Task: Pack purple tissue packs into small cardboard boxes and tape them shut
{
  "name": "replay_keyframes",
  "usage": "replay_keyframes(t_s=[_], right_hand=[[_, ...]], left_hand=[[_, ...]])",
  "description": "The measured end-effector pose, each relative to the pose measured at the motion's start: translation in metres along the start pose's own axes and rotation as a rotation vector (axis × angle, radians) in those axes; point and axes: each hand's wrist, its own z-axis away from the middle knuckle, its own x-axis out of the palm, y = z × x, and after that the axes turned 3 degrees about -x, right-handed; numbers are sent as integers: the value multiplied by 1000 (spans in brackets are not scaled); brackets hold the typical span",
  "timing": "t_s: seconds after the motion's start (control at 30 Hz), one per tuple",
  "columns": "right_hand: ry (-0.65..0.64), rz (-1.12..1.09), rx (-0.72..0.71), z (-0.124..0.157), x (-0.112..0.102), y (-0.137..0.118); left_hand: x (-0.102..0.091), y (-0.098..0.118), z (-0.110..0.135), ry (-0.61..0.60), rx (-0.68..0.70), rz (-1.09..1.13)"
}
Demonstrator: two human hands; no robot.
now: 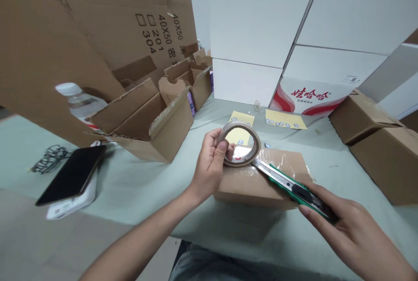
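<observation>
The left hand is closed on one roll of clear packing tape, thumb on the rim and fingers inside the core. The right hand is wrapped round one green utility knife, its bare blade touching the roll's lower edge. Both sit over one small cardboard box on the tabletop.

The blade points toward the left fingers, so a slip off the slick tape could nick them or score the box.

Beyond the hands lie two yellow sheets. Right of the right hand are two closed brown boxes, and well left of the left hand one phone and one water bottle.
</observation>
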Motion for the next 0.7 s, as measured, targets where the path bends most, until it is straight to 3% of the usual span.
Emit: replay_keyframes(t_s=[0.2,0.47,0.57,0.7], right_hand=[[-83,31,-130,-5,1,-22],[20,57,-206,0,24,-41],[84,-12,-114,0,13,-30],[338,120,285,-12,-7,37]], left_hand=[[-3,0,-1,-23,16,23],[-3,8,-7,20,-79,234],[-20,14,-19,172,-80,273],[-68,7,-36,388,-131,-78]])
